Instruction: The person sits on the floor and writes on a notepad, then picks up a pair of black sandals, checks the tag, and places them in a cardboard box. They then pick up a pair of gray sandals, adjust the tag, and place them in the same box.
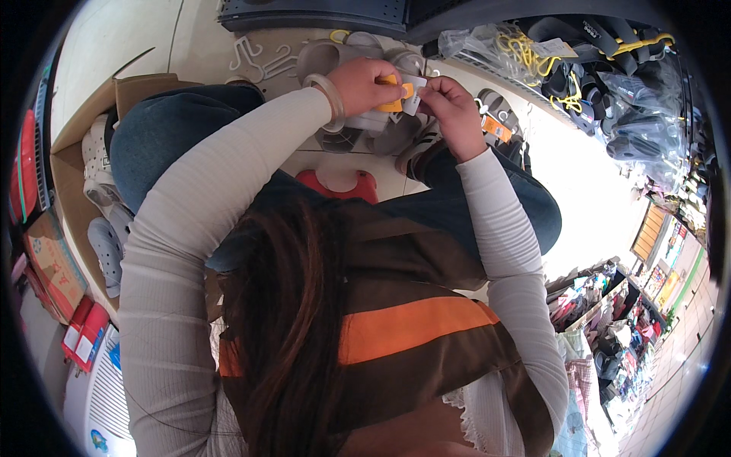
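Note:
My left hand (361, 87), with a pale bangle (330, 101) at the wrist, pinches an orange tag (390, 97) between thumb and fingers. The white card tag (412, 95) meets it and is gripped at its right edge by my right hand (456, 113). A small orange piece lies over the white tag at my left thumb; whether it is stuck there I cannot tell. Below both hands, several grey slippers (394, 135) lie on the floor, partly hidden. White plastic hangers (258, 61) rest at their left.
A cardboard box (74, 165) with white and pale clogs (105, 245) stands left of my knee. Packaged dark slippers on yellow hangers (571, 94) fill the right-hand rack. A red stool (365, 185) shows below me. Dark shelving (320, 14) runs along the top.

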Demonstrator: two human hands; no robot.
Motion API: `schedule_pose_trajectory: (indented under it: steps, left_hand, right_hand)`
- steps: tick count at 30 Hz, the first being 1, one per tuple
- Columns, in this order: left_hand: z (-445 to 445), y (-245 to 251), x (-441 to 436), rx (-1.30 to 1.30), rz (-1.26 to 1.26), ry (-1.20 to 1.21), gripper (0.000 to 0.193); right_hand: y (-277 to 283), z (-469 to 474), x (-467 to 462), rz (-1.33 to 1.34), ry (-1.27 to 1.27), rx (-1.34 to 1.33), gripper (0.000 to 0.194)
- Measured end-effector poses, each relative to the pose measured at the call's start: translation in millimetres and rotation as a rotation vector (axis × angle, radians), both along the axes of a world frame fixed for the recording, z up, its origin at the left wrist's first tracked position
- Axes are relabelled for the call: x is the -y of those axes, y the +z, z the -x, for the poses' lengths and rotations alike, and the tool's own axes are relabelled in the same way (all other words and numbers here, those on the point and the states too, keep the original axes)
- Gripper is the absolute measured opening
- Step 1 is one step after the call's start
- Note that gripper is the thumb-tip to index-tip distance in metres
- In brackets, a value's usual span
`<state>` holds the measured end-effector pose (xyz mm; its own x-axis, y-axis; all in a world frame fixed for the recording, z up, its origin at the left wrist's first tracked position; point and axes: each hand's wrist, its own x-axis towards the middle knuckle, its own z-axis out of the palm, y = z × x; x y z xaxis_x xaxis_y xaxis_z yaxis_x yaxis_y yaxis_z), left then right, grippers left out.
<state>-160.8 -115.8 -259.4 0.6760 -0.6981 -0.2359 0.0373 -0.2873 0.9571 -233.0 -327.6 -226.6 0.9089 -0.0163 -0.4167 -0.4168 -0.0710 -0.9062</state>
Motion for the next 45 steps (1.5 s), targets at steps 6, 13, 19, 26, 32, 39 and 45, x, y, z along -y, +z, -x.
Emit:
schedule_pose_trajectory:
  steps: [6,13,19,26,32,39,45]
  left_hand:
    - [0.5,2.3,-1.2,0.031,0.009,0.007,0.03]
    - [0.0,-0.6,-1.8,0.052,0.04,-0.001,0.032]
    - [0.8,2.8,-1.2,0.018,0.039,0.009,0.032]
    - [-1.1,5.1,-1.0,0.07,0.017,-0.013,0.032]
    - [-1.0,1.8,-0.3,0.058,0.015,0.012,0.031]
    - [-0.4,3.5,-1.6,0.051,0.024,0.001,0.031]
    - [-0.9,-0.6,-1.3,0.038,0.035,0.028,0.029]
  right_hand:
    - [1.6,0.0,-0.5,-0.037,-0.002,-0.005,0.011]
    - [3.0,-0.5,0.9,-0.113,-0.032,-0.045,0.011]
    - [4.3,-0.3,0.8,-0.103,-0.023,-0.041,0.011]
    - [5.7,-0.6,-0.6,-0.101,-0.036,-0.044,0.012]
    - [5.3,-0.8,0.8,-0.076,-0.025,-0.04,0.012]
    - [4.8,0.2,0.3,-0.091,-0.034,-0.043,0.013]
    - [-1.7,0.8,1.7,-0.24,-0.049,-0.07,0.014]
